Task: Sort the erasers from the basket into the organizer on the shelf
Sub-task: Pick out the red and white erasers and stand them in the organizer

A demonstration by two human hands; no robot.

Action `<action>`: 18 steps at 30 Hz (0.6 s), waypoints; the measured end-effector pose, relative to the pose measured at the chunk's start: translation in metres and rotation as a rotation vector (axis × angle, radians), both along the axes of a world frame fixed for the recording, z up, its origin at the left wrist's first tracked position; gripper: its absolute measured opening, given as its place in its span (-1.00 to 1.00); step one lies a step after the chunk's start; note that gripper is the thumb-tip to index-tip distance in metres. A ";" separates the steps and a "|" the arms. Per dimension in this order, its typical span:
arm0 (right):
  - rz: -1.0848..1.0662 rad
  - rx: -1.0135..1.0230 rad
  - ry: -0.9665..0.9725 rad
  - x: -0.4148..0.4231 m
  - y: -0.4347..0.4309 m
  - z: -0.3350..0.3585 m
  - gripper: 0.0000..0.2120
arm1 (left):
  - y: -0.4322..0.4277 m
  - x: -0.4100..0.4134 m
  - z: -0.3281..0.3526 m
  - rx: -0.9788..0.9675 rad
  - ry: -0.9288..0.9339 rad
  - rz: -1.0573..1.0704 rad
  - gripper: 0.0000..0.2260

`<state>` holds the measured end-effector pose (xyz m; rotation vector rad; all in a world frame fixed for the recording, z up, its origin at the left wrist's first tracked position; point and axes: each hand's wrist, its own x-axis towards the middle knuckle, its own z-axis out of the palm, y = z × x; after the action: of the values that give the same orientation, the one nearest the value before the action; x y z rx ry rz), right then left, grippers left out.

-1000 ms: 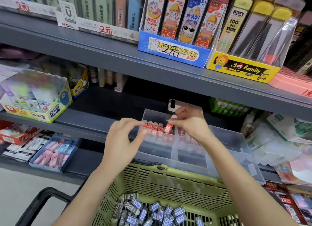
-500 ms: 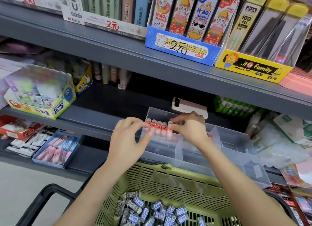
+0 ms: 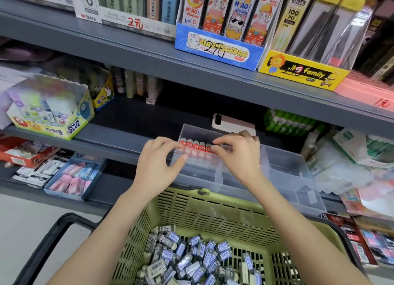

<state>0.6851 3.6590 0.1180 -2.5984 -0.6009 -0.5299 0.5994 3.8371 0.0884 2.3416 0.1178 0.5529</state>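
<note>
Erasers: five red-topped erasers (image 3: 195,146) stand in a row between both hands, in the organizer's (image 3: 285,167) far-left compartment.
Change: a second ago the right hand (image 3: 236,154) held the last one tilted above; now it stands in line.
Right: thumb and forefinger pinch that end eraser.
Left: left hand (image 3: 158,163) has bent fingertips at the row's other end; grip unclear.
Basket: green basket (image 3: 204,210) under both wrists, grey-wrapped erasers (image 3: 191,257) heaped inside.

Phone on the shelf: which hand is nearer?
Right. The right hand sits just in front of the phone; the left hand is farther off, down to its left.
</note>
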 end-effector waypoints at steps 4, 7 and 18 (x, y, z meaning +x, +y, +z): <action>0.196 0.264 -0.086 -0.058 -0.026 -0.004 -0.88 | -0.004 -0.011 0.001 -0.006 -0.051 0.023 -0.83; 0.296 0.311 -0.042 -0.097 -0.050 -0.029 -0.85 | -0.010 -0.028 0.002 0.054 -0.197 0.076 -0.87; 0.192 -0.269 0.866 -0.175 -0.113 -0.177 -0.81 | -0.030 -0.089 -0.059 0.334 0.510 -0.558 -0.79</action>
<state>0.5100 3.5464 -0.0590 -2.6149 -0.6144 0.7579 0.5100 3.8067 0.0291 2.6302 -0.4137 -0.3257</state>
